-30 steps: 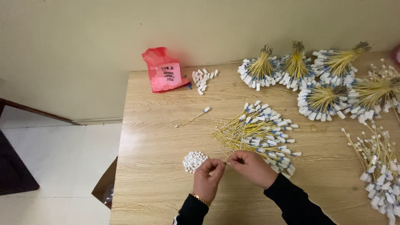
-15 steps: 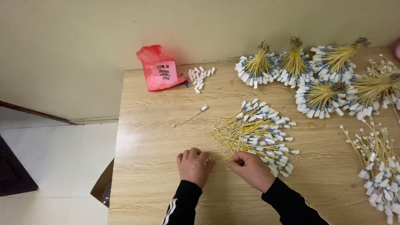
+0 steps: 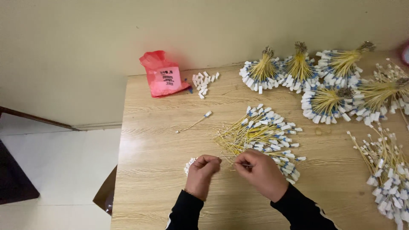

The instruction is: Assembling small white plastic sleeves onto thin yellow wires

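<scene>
The left hand (image 3: 202, 173) pinches a small white cap over the cap heap (image 3: 188, 165) at 7 o'clock of the loose yellow wires (image 3: 260, 136), the right hand (image 3: 260, 172) pinches one wire end; keep both steady and aligned near the surface (image 3: 162, 140).

The left hand (image 3: 201, 174) hides most of the small white pile (image 3: 188, 165) near the counter's (image 3: 149, 170) left edge. What its grip pinches is too small to tell. The counter's right side is cut off.
</scene>
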